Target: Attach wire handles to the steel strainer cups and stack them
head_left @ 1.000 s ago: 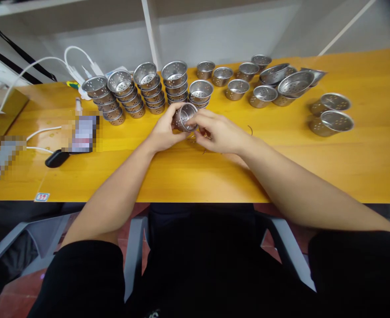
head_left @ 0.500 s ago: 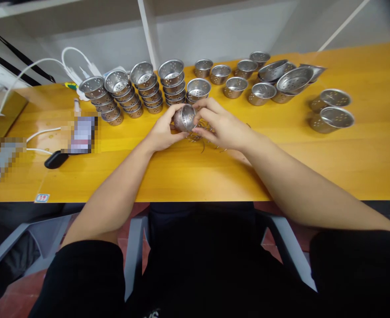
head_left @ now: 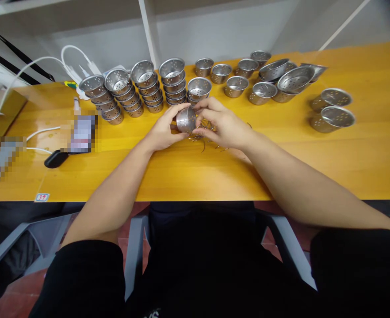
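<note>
Between my hands is a small perforated metal cup (head_left: 185, 119), tipped on its side with its wall facing me. My left hand (head_left: 163, 128) is closed around its left side, thumb below and fingers above. The bent fingers of my right hand (head_left: 216, 121) pinch at the cup's right edge; whether a thin wire piece is between them I cannot make out. Under and beside my right hand lies a loose pile of thin curved metal wires (head_left: 204, 134). Just behind my hands stands another perforated cup (head_left: 199, 88), upright.
Stacked perforated cups (head_left: 145, 86) line the back left. Single cups (head_left: 236, 86) and wider strainer bowls (head_left: 294, 79) stand at the back right, with two cups (head_left: 332, 119) farther right. A phone (head_left: 82, 134), white cables and a black mouse-like object (head_left: 56, 159) lie left.
The cup has turned in my hands, so its side wall now shows where its rounded, crossed face showed before. Both hands stay in nearly the same place.
</note>
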Action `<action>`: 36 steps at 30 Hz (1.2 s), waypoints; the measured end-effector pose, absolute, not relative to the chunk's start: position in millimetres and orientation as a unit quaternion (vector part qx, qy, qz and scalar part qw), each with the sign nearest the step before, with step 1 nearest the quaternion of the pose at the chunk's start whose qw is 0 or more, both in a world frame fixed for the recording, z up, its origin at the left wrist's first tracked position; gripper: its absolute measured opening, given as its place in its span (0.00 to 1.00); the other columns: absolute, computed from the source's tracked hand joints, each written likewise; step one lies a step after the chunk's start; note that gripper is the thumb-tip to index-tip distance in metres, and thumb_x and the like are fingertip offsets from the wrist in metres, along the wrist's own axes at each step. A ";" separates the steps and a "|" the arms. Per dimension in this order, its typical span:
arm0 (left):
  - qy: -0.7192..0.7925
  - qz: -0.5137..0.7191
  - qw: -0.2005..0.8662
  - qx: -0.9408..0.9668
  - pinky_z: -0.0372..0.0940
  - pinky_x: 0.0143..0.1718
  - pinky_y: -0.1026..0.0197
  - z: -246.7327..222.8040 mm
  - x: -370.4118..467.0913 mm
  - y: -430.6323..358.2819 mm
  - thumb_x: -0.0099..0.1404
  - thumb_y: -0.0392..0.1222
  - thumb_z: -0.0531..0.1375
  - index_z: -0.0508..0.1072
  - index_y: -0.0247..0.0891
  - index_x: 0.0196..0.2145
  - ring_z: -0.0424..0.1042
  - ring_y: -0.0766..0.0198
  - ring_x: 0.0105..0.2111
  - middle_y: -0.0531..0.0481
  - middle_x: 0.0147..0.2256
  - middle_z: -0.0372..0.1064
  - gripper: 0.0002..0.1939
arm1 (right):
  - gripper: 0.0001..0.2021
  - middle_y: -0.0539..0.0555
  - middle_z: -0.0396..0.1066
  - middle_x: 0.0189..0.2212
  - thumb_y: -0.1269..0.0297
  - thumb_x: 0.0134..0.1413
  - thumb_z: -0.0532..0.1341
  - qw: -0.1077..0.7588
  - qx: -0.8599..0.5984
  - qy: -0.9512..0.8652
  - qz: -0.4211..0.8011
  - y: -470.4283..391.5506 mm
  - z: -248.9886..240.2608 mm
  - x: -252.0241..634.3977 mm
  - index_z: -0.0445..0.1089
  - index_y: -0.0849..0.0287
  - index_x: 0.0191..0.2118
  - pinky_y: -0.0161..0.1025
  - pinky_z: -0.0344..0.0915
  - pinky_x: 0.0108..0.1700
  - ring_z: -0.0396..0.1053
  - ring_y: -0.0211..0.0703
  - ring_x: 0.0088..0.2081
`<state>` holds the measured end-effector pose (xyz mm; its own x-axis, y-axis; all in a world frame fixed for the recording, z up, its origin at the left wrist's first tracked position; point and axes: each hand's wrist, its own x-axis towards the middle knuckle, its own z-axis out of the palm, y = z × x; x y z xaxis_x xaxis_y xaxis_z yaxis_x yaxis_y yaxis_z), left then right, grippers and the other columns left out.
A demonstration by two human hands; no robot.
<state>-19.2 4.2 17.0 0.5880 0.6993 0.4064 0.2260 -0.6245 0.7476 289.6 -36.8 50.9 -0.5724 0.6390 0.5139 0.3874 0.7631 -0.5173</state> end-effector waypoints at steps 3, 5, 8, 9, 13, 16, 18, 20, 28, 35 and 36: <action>0.267 0.362 0.325 0.832 0.77 0.87 0.30 16.4 -19.4 4.8 0.71 0.80 0.82 0.71 0.49 0.86 0.77 0.30 0.84 0.35 0.85 0.72 0.59 | 0.24 0.65 0.80 0.72 0.30 0.82 0.74 0.358 -0.304 -0.865 0.178 -39.0 54.3 288.4 0.86 0.46 0.55 0.84 0.71 0.87 0.77 0.82 0.78; 0.263 0.362 0.321 0.834 0.79 0.85 0.31 15.6 -19.8 5.5 0.72 0.80 0.82 0.71 0.49 0.86 0.78 0.31 0.84 0.34 0.85 0.72 0.59 | 0.24 0.65 0.80 0.72 0.30 0.82 0.74 0.356 -0.310 -0.863 0.179 -40.0 56.3 287.7 0.86 0.46 0.54 0.84 0.72 0.87 0.77 0.81 0.78; 0.264 0.358 0.321 0.836 0.83 0.81 0.32 14.0 -20.4 6.7 0.73 0.79 0.81 0.70 0.49 0.86 0.79 0.32 0.82 0.33 0.85 0.72 0.58 | 0.24 0.65 0.81 0.71 0.30 0.80 0.75 0.354 -0.318 -0.860 0.181 -40.3 58.0 287.2 0.87 0.46 0.55 0.83 0.73 0.86 0.77 0.81 0.77; 0.266 0.356 0.320 0.837 0.83 0.80 0.32 13.5 -20.5 7.1 0.73 0.78 0.81 0.70 0.48 0.86 0.80 0.32 0.82 0.33 0.85 0.72 0.58 | 0.24 0.65 0.81 0.71 0.30 0.80 0.75 0.355 -0.319 -0.860 0.182 -40.3 58.2 287.2 0.87 0.46 0.55 0.83 0.74 0.86 0.77 0.81 0.77; 0.272 0.352 0.310 0.840 0.83 0.81 0.33 11.1 -21.6 9.4 0.73 0.76 0.82 0.70 0.47 0.85 0.81 0.32 0.81 0.31 0.84 0.73 0.57 | 0.24 0.64 0.83 0.69 0.29 0.80 0.74 0.360 -0.314 -0.859 0.182 -40.7 58.6 286.4 0.87 0.46 0.52 0.83 0.75 0.84 0.79 0.79 0.74; 0.276 0.351 0.310 0.839 0.84 0.80 0.33 8.1 -23.4 12.6 0.72 0.77 0.82 0.69 0.46 0.85 0.82 0.33 0.80 0.30 0.84 0.73 0.58 | 0.26 0.63 0.82 0.69 0.26 0.80 0.74 0.365 -0.305 -0.860 0.186 -40.9 59.2 286.0 0.86 0.46 0.51 0.82 0.75 0.84 0.80 0.78 0.74; 0.286 0.356 0.309 0.834 0.84 0.80 0.33 4.8 -25.1 15.8 0.71 0.77 0.83 0.68 0.46 0.84 0.83 0.33 0.78 0.30 0.82 0.74 0.59 | 0.27 0.64 0.82 0.69 0.25 0.80 0.75 0.379 -0.316 -0.850 0.185 -39.5 59.0 287.9 0.87 0.45 0.53 0.82 0.74 0.85 0.79 0.79 0.75; 0.303 0.365 0.304 0.826 0.83 0.80 0.31 0.2 -27.0 19.8 0.71 0.75 0.83 0.67 0.46 0.84 0.83 0.34 0.77 0.31 0.80 0.76 0.59 | 0.26 0.65 0.81 0.70 0.26 0.80 0.76 0.391 -0.339 -0.837 0.178 -36.0 57.3 293.1 0.88 0.45 0.55 0.82 0.73 0.85 0.77 0.79 0.77; 0.328 0.384 0.333 0.796 0.82 0.80 0.27 -17.3 -26.7 30.9 0.72 0.85 0.79 0.61 0.50 0.84 0.82 0.34 0.77 0.33 0.77 0.74 0.61 | 0.26 0.65 0.83 0.56 0.29 0.77 0.77 0.238 -0.339 -0.882 0.224 -20.6 39.3 318.0 0.86 0.50 0.46 0.70 0.83 0.68 0.83 0.68 0.56; 0.336 0.368 0.353 0.792 0.83 0.77 0.25 12.0 -15.9 4.5 0.63 0.93 0.80 0.76 0.46 0.77 0.86 0.31 0.72 0.33 0.71 0.82 0.63 | 0.37 0.63 0.87 0.61 0.19 0.74 0.76 0.344 -0.358 -0.847 0.189 -31.9 47.7 304.8 0.85 0.46 0.65 0.74 0.85 0.71 0.85 0.72 0.60; 0.336 0.365 0.353 0.793 0.84 0.76 0.26 16.7 -14.0 0.1 0.62 0.94 0.80 0.77 0.45 0.77 0.86 0.31 0.71 0.33 0.71 0.83 0.64 | 0.42 0.64 0.86 0.65 0.18 0.73 0.76 0.361 -0.357 -0.840 0.191 -34.2 49.1 300.5 0.83 0.47 0.72 0.74 0.85 0.72 0.85 0.73 0.63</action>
<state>-14.0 0.1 16.7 0.5079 0.7909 0.3414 0.2753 -0.5246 0.8056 300.5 -34.2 49.1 -0.4847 0.7380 0.4695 0.4618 0.6718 -0.5791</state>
